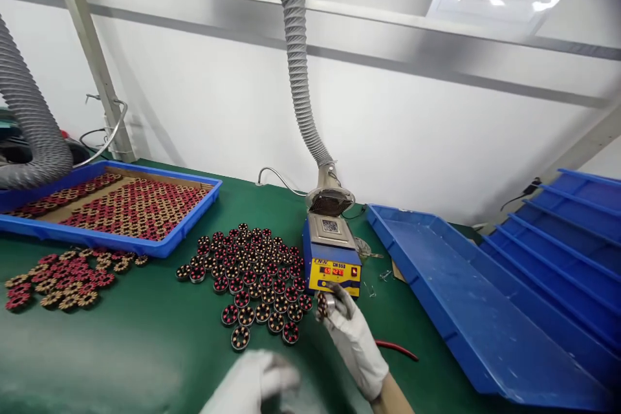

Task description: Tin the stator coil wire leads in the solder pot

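Observation:
My right hand [353, 344], in a white glove with grey fingertips, pinches a small motor stator [322, 305] tilted on edge just in front of a blue-and-yellow heating unit [334, 265] with lit red digits. Low in the view, my left hand [257, 380], gloved too, is smeared by motion; its fingers cannot be made out clearly. Ahead of it spreads a cluster of round stators [252, 279] in metal rings, with red or tan segments inside. To the left lie several ringless stator cores [68, 278] in red and tan.
A blue tray [167, 247] full of red and tan cores stands at the back left. At right are a long blue tray [466, 310] and stacked blue trays [563, 252]. A grey extraction hose [298, 65] hangs above the unit; a red-handled tool [398, 348] lies beside my right hand.

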A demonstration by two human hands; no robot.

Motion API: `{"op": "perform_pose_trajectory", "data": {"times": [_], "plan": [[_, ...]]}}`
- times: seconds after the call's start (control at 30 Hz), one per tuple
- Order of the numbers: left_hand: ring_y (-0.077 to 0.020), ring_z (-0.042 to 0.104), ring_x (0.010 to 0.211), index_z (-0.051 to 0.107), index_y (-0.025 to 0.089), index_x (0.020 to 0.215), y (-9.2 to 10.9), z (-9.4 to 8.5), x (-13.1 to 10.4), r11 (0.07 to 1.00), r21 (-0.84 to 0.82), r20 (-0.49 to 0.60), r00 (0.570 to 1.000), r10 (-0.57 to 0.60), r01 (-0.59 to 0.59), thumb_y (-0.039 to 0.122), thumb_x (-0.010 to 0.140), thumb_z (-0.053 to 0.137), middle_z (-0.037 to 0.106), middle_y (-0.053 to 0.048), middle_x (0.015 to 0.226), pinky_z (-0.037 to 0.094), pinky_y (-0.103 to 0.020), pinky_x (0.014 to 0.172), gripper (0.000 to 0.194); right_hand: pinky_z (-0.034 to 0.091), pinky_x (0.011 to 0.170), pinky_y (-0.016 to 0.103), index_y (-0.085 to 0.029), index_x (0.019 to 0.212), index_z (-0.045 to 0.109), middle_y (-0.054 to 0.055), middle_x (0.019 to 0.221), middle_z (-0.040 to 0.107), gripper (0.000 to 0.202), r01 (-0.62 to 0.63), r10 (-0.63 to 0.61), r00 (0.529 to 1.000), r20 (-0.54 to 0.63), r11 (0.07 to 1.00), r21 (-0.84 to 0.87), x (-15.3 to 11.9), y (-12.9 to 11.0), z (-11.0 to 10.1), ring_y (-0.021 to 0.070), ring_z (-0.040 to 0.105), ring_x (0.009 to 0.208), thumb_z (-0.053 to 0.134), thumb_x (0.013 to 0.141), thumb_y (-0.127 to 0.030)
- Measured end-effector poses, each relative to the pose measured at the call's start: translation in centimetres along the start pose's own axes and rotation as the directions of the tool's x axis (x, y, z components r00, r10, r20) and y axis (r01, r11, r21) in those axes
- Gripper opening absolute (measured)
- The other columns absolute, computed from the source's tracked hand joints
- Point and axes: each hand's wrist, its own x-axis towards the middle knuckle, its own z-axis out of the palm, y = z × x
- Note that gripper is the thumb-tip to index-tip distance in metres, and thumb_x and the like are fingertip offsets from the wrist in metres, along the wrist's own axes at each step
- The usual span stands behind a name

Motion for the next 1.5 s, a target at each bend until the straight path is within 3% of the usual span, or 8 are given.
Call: {"op": "perform_pose_trajectory", "data": {"times": [0.17,0.4,0.63,0.9,1.03,1.23,1.37,1.5], "plan": [[-0.0245,0.043,0.113,0.033,0.024,0.129,4.6,-6.2,6.5,0.968,0.251,-0.44,0.888,0.135,-0.023,0.016,0.074,0.058,0.042,-0.009,0.127,0.041,-0.04,0.093,0.061,0.048,0.082,0.036,-0.028,0.103,0.058,0.003,0.107,0.063,0.041,-0.077,-0.025,0.983,0.182,0.844,0.531,0.2,-9.7,4.4,0.02,0.061,0.092,0.073,0.064,-0.027],[-0.0236,0.047,0.103,0.05,0.019,0.11,7.7,-6.6,11.3,0.888,0.449,-0.706,0.569,0.422,-0.101,0.005,0.078,0.04,0.053,-0.008,0.11,0.04,-0.043,0.087,0.036,0.05,0.076,0.032,-0.024,0.088,0.065,0.003,0.087,0.068,0.039,0.226,-0.288,0.953,0.097,0.885,0.406,0.8,-12.4,5.3,0.0204,0.062,0.083,0.081,0.053,-0.023],[-0.0196,0.052,0.098,0.055,0.027,0.101,5.7,-6.3,12.7,0.963,0.038,-0.681,0.698,0.221,-0.268,0.007,0.066,0.051,0.054,-0.001,0.107,0.046,-0.034,0.084,0.04,0.048,0.083,0.038,-0.026,0.097,0.065,0.006,0.097,0.068,0.034,0.023,-0.161,0.968,0.192,0.82,0.573,1.4,-11.3,4.0,0.0219,0.063,0.088,0.071,0.066,-0.038],[-0.0209,0.052,0.099,0.05,0.026,0.109,4.2,-6.1,12.7,0.963,0.206,-0.613,0.745,0.265,-0.173,0.008,0.071,0.046,0.055,-0.003,0.108,0.044,-0.037,0.085,0.042,0.052,0.071,0.028,-0.023,0.078,0.065,0.003,0.083,0.069,0.031,0.303,-0.304,0.952,-0.034,0.926,0.225,2.7,-10.8,4.0,0.0191,0.063,0.078,0.08,0.051,-0.019],[-0.016,0.055,0.093,0.053,0.029,0.103,4.4,-6.5,12.5,0.98,-0.046,-0.554,0.822,0.136,-0.193,0.007,0.067,0.047,0.06,0.002,0.101,0.045,-0.027,0.081,0.043,0.051,0.072,0.029,-0.023,0.077,0.069,0.004,0.084,0.067,0.028,0.29,-0.308,0.945,0.113,0.945,0.151,2.7,-11.7,2.4,0.0203,0.062,0.079,0.08,0.052,-0.03],[-0.0125,0.055,0.089,0.054,0.025,0.096,4.5,-6.6,12.7,0.944,-0.102,-0.523,0.824,0.217,-0.313,0.005,0.07,0.046,0.059,0.002,0.094,0.044,-0.022,0.081,0.035,0.05,0.069,0.031,-0.025,0.072,0.072,0.005,0.079,0.066,0.01,0.497,-0.497,0.849,0.178,0.866,0.049,3.4,-11.1,1.2,0.021,0.061,0.077,0.073,0.063,-0.03],[-0.0125,0.054,0.093,0.052,0.023,0.1,4.3,-6.6,12.6,0.931,0.094,-0.536,0.77,0.347,-0.354,0.006,0.077,0.05,0.058,0.0,0.099,0.042,-0.024,0.084,0.029,0.048,0.07,0.029,-0.023,0.065,0.069,0.002,0.072,0.064,0.016,0.237,-0.254,0.967,-0.001,0.904,0.355,3.3,-10.3,2.9,0.0162,0.058,0.071,0.07,0.067,-0.039],[-0.013,0.055,0.09,0.053,0.023,0.098,4.3,-6.5,12.3,0.939,0.051,-0.564,0.766,0.309,-0.341,0.002,0.072,0.049,0.059,0.0,0.096,0.044,-0.024,0.081,0.034,0.048,0.074,0.029,-0.026,0.074,0.069,0.0,0.076,0.067,0.024,-0.007,-0.061,0.994,0.087,0.779,0.628,3.5,-10.5,3.3,0.0157,0.059,0.074,0.071,0.062,-0.047]]}}
